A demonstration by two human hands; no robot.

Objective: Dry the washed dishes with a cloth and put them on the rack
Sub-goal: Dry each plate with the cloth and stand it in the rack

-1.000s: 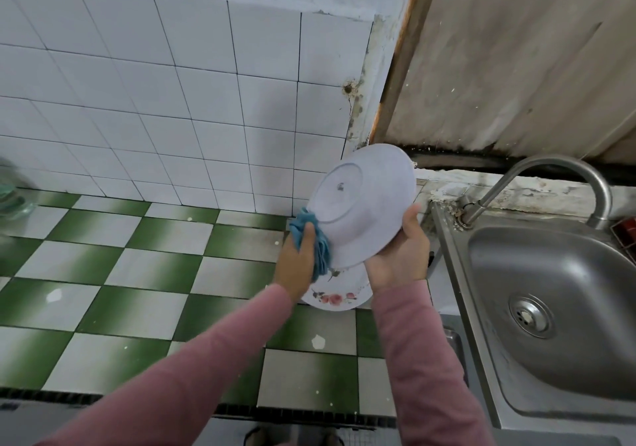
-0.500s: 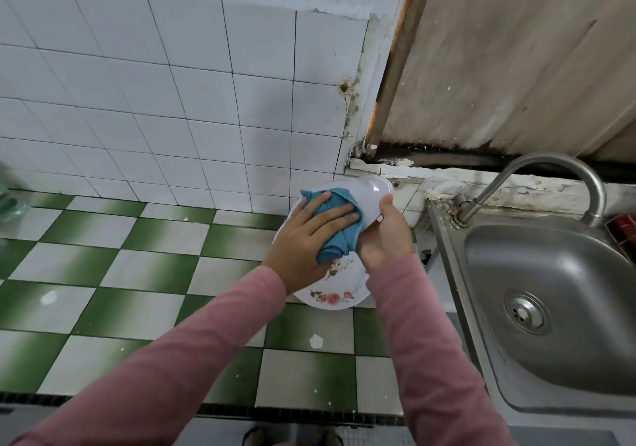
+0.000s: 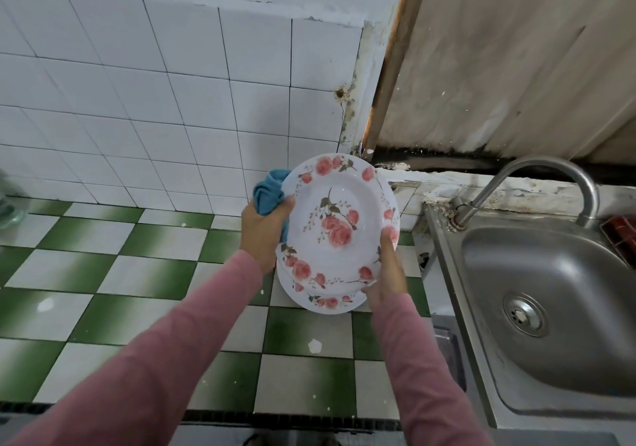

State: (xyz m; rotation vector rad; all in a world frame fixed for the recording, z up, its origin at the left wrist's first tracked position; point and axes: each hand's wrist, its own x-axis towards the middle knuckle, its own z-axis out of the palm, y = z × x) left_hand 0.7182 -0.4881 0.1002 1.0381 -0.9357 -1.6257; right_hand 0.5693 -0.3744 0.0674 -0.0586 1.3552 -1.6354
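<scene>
Looking down through the head view: a rose-patterned plate point(image 3: 339, 218) was held tilted above the counter point(image 3: 144, 273), its painted face toward the camera. On its left rim the left hand point(image 3: 265, 228) gripped a bunched blue cloth point(image 3: 268, 194), thumb pressed over the plate's edge. At the lower right rim the right hand point(image 3: 387, 273) held the plate, thumb laid up along the face, fingers hidden behind. Directly beneath, a second plate point(image 3: 323, 302) of the same pattern lay flat on the counter; whether more sat under it could not be told.

Just right stood a steel sink point(image 3: 568, 256), a drain strainer point(image 3: 525, 313) in its basin, a curved tap point(image 3: 537, 177) at its back rim. Green-and-white tiles covered the counter, white tiles the wall point(image 3: 155, 108); a stained pale panel point(image 3: 516, 67) rose behind the sink.
</scene>
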